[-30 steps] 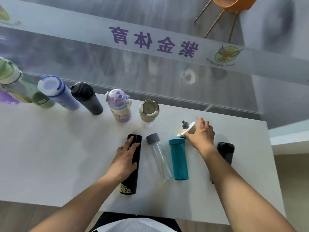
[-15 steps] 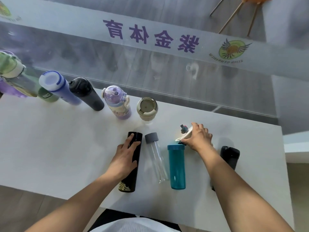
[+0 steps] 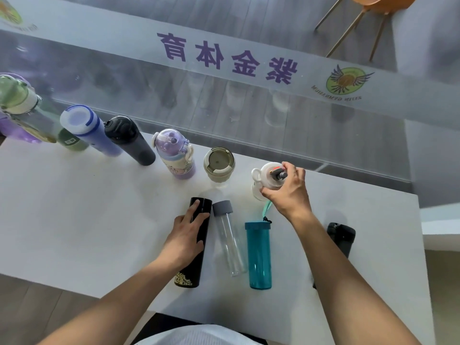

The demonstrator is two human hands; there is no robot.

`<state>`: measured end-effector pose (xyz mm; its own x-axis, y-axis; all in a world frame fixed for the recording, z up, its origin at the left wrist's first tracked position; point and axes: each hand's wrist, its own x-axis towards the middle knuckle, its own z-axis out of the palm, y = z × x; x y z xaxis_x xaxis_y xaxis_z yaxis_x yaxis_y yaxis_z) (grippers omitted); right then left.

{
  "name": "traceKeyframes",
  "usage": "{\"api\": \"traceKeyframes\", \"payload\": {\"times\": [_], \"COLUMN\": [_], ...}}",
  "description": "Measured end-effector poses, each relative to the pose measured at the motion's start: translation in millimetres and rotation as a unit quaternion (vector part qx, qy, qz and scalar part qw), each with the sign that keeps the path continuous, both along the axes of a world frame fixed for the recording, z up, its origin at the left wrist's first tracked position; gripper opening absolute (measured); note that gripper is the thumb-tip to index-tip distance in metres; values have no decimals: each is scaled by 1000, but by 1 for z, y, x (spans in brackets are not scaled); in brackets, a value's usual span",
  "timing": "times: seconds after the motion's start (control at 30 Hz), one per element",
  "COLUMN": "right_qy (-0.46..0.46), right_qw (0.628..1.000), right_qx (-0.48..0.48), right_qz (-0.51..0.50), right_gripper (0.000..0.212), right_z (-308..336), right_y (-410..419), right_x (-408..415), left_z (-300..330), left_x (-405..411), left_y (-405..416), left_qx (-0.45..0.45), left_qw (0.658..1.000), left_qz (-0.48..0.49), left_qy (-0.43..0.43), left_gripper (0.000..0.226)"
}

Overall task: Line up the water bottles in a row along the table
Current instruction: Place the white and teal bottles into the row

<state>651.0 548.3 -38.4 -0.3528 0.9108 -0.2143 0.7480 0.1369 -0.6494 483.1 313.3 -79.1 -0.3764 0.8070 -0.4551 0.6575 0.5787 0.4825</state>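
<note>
The right hand (image 3: 286, 192) has lifted the white-lidded bottle with a loop handle (image 3: 267, 178) upright beside the beige-lidded cup (image 3: 219, 163)

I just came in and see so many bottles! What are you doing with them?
A person is lining up water bottles along the far edge of the white table. The right hand holds a white-lidded bottle at the end of the standing row. The left hand rests on a black bottle lying beside a clear bottle and a teal bottle.

Bright, even daylight washes the white counter (image 3: 74, 220), soft shadows lie beside the bottles, reflections haze the glass beyond it, and wide-angle distortion bends the edges.
</note>
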Motion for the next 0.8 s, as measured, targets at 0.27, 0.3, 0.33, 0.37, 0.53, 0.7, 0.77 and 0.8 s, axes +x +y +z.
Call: {"api": "traceKeyframes", "payload": {"times": [0.27,0.3,0.33,0.37,0.53,0.7,0.77,0.8], "right_qy": [22,23,23,22,16,6,-3,-8], "right_qw": [1000,1000,1000,1000,1000,1000,1000,1000], "right_qx": [6,7,8,10,19,15,1,-7], "right_qz": [19,16,13,10,5,-1,-3,-4], "right_gripper": [87,88,89,90,89,95,106,113], "right_z": [-13,-14,-14,-15,-17,-20,-21,-21], "right_y": [-6,-5,-4,-3,-4,-3,-4,-6], "right_x": [-18,-19,-19,-20,-19,-18,-16,-13], "left_z": [1,0,0,0,1,0,-1,-2], "left_x": [-1,-1,-1,-2,-2,-3,-4,-4], "left_y": [-3,-3,-3,-3,-3,-4,-4,-4], "left_qx": [3,4,6,7,8,5,4,6], "left_qw": [1000,1000,1000,1000,1000,1000,1000,1000], "left_qz": [2,2,3,3,5,1,-1,-1], "left_qy": [-8,-10,-11,-13,-15,-17,-16,-15], "left_gripper": [74,74,73,73,73,72,73,73]}}
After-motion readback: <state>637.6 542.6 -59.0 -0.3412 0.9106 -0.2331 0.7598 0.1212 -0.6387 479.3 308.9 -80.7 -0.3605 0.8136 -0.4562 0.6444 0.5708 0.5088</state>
